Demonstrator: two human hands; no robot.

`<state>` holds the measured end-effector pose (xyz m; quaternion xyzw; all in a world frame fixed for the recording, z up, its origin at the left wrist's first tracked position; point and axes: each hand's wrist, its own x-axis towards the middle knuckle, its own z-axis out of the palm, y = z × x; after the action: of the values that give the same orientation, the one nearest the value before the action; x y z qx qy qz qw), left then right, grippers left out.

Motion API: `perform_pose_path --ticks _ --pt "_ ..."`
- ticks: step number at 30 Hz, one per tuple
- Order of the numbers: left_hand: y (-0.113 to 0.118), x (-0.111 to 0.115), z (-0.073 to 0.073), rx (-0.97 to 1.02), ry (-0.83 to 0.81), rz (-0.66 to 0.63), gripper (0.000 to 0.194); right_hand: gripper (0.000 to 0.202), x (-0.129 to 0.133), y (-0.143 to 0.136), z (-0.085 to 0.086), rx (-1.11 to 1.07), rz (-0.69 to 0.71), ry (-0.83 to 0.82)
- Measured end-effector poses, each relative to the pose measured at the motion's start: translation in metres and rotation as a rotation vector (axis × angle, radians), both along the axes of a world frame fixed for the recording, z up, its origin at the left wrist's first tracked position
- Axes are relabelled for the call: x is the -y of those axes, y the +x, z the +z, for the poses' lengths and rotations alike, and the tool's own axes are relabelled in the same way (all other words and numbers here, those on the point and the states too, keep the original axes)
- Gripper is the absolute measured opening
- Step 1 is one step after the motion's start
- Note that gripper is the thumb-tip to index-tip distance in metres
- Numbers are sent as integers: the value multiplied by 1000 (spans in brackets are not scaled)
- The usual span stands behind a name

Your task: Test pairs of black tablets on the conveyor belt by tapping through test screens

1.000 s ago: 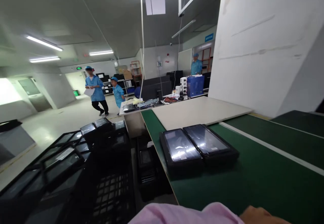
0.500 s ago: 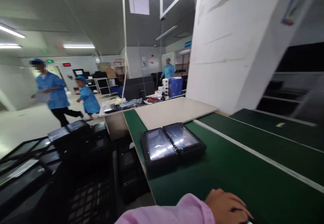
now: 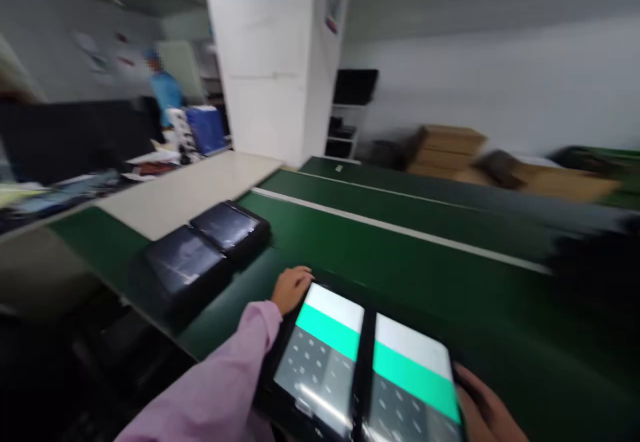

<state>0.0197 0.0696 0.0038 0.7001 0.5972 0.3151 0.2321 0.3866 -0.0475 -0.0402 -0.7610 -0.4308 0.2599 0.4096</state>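
Observation:
Two black tablets lie side by side in front of me, a left tablet (image 3: 320, 349) and a right tablet (image 3: 413, 375). Their lit screens show a white band, a green band and a grey keypad. My left hand (image 3: 293, 289) grips the outer edge of the left tablet, fingers curled at its far corner. At the outer edge of the right tablet, my right hand (image 3: 483, 405) is closed on its side, partly hidden by it. Farther left on the green bench sit two more thick black tablets (image 3: 185, 262) with dark screens.
The green bench top (image 3: 360, 249) carries a white strip (image 3: 390, 226) along its length. A pale board (image 3: 185, 192) adjoins it at the far left, before a white pillar (image 3: 270, 62). Cardboard boxes (image 3: 447, 149) stand behind. A person in blue (image 3: 166, 92) is at the back left.
My view has swung right, so the dark tablets now appear farther left. The two lit tablets and my right hand have come into view, and my left hand is on the left tablet.

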Motion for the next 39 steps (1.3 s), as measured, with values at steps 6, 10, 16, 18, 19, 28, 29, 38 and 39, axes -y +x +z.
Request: perform_pose_path --ticks 6,10,16,18,19,28,29,38,39 --pt "-2 -37 -15 64 39 -66 38 53 -1 1 12 -37 24 183" --pt "-2 -45 -23 57 57 -61 37 61 -8 -5 17 109 111 157" --pt "-2 -45 -26 30 121 -50 36 84 15 -32 29 333 213 -37" --pt "-2 -45 -28 35 126 -49 35 86 20 -42 32 420 223 -84" --pt "-2 -45 -28 37 125 -48 35 86 21 -47 33 449 224 -92" --pt "-4 -48 -30 29 120 -47 34 77 15 -64 33 491 212 47" --pt "-5 -48 -31 30 119 -46 34 75 14 -56 32 448 177 59" --pt "-5 -51 -32 32 126 -40 35 73 6 -4 8 149 -58 52" --pt "-4 -50 -31 29 123 -42 35 73 5 -6 7 155 -59 58"
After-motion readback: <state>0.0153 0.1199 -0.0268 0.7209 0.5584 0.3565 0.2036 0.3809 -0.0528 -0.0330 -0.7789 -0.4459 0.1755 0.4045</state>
